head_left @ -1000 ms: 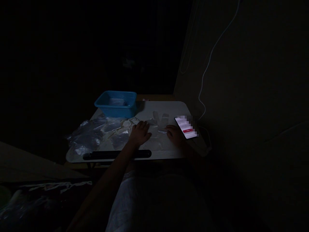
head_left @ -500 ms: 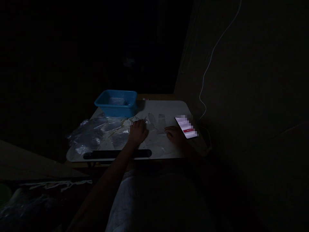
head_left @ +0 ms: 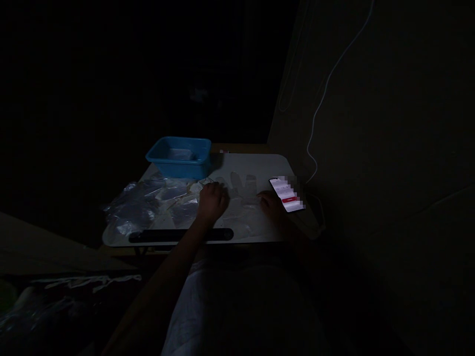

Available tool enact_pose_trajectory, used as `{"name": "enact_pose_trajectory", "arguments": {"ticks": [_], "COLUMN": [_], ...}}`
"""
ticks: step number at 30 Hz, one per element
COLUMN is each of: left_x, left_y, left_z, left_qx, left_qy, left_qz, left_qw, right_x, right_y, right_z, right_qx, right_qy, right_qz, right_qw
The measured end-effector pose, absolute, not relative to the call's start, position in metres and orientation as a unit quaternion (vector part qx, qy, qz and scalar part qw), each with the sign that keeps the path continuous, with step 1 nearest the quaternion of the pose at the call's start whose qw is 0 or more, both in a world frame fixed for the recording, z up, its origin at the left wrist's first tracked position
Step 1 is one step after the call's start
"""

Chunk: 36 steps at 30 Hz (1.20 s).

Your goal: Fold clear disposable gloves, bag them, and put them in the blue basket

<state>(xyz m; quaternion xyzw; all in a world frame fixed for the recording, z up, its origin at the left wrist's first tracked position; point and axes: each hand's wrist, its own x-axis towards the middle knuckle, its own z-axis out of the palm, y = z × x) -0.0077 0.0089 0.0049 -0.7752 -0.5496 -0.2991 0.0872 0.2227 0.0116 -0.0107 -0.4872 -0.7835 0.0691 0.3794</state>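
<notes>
The room is very dark. A clear plastic glove point(head_left: 240, 195) lies spread on a small white table point(head_left: 256, 165), fingers pointing away from me. My left hand point(head_left: 211, 201) rests on the glove's left edge with fingers curled, pinching the thin plastic as far as I can see. My right hand point(head_left: 271, 205) sits at the glove's right edge, beside a lit phone point(head_left: 287, 194); its fingers are too dark to read.
A blue plastic tub point(head_left: 179, 157) stands at the table's back left. Crumpled clear plastic bags point(head_left: 143, 210) cover the left part. A black bar point(head_left: 181, 235) runs along the front edge. A white cable point(head_left: 322, 94) hangs down the wall on the right.
My left hand has drawn back to the left and curled its fingers. The glove now lies flatter, with its fingers spread out toward the far side.
</notes>
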Motion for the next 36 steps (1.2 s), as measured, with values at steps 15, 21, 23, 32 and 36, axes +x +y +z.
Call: {"name": "enact_pose_trajectory", "arguments": {"ticks": [15, 21, 23, 32, 36], "left_x": [0.049, 0.058, 0.061, 0.075, 0.063], "left_y": [-0.072, -0.083, -0.085, -0.044, -0.02], "left_z": [0.003, 0.0, 0.0, 0.058, 0.088], "left_qx": [-0.913, -0.922, -0.924, -0.639, -0.444], "left_qy": [-0.4, -0.386, -0.376, -0.383, -0.377], "left_qz": [-0.081, -0.037, -0.057, -0.448, -0.541], "left_qw": [-0.021, -0.002, -0.04, -0.495, -0.607], "right_x": [0.239, 0.265, 0.273, 0.292, 0.29], "right_y": [0.014, -0.012, -0.019, -0.027, -0.031], "right_z": [-0.015, -0.009, -0.008, 0.014, 0.027], "right_qx": [-0.5, -0.517, -0.523, -0.543, -0.547], "right_qy": [-0.664, -0.67, -0.677, -0.622, -0.622], "right_qz": [0.107, 0.096, 0.107, 0.169, 0.141], "right_qw": [0.546, 0.523, 0.507, 0.538, 0.542]}}
